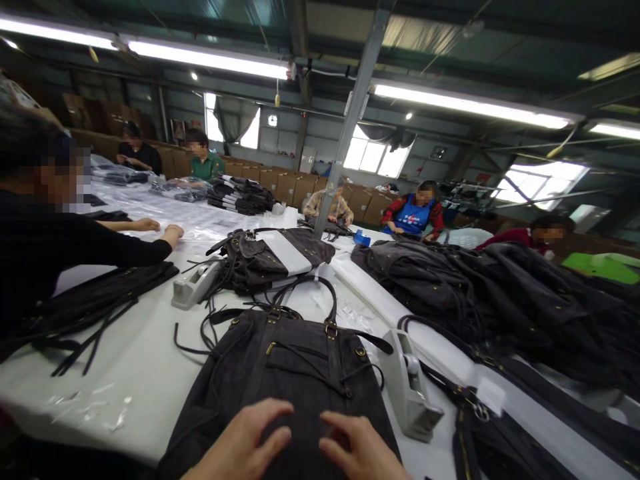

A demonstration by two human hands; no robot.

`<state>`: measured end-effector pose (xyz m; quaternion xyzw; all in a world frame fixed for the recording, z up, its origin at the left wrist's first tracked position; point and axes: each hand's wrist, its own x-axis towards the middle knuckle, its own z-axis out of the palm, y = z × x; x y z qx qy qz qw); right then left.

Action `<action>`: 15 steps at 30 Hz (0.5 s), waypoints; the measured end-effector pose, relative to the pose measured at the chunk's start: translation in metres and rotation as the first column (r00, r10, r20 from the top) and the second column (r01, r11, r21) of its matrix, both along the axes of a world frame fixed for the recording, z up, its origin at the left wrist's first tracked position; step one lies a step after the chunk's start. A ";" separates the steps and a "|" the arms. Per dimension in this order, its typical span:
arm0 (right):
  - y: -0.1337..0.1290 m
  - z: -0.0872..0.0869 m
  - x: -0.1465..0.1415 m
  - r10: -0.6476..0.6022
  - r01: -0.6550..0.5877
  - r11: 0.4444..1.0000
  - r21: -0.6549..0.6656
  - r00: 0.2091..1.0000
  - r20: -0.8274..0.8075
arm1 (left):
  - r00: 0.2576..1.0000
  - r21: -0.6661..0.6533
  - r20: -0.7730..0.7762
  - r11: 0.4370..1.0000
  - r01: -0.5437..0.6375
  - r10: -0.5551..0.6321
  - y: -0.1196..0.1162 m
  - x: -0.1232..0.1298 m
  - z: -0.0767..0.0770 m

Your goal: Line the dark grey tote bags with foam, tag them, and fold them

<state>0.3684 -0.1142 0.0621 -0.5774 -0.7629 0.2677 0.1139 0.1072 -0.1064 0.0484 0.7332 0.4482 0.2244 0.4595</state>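
A dark bag (300, 360) with brass rings and looped handles lies flat on the white table (125, 360), its lower part beneath both hands. My left hand (250, 437) is over the bag's lower left, thumb and fingers apart, holding nothing. Opposite it, my right hand (357, 443) hovers over or rests on the lower right with curled, parted fingers and nothing in them. Whether the fingertips touch the fabric is unclear. A grey tape dispenser (413, 393) stands just right of the bag.
Another tape dispenser (195, 283) and a bag with a white band (283, 253) lie beyond. Dark bags (500, 293) are heaped at the right. A person in black (75, 240) reaches in from the left; a metal post (353, 120) rises behind. Several people work farther back.
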 end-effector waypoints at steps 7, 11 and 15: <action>0.125 0.007 0.009 -0.283 0.262 0.959 -0.106 0.891 -0.356 | 0.904 0.496 -0.299 0.859 -0.127 0.306 0.115 0.057 -0.048; 0.187 -0.018 0.012 -0.491 0.408 0.871 -0.273 0.721 -0.489 | 0.860 0.597 -0.360 0.798 -0.085 0.362 0.128 0.054 -0.095; 0.243 -0.039 -0.003 -0.592 0.496 0.805 -0.325 0.632 -0.501 | 0.863 0.662 -0.325 0.745 -0.084 0.387 0.128 0.049 -0.114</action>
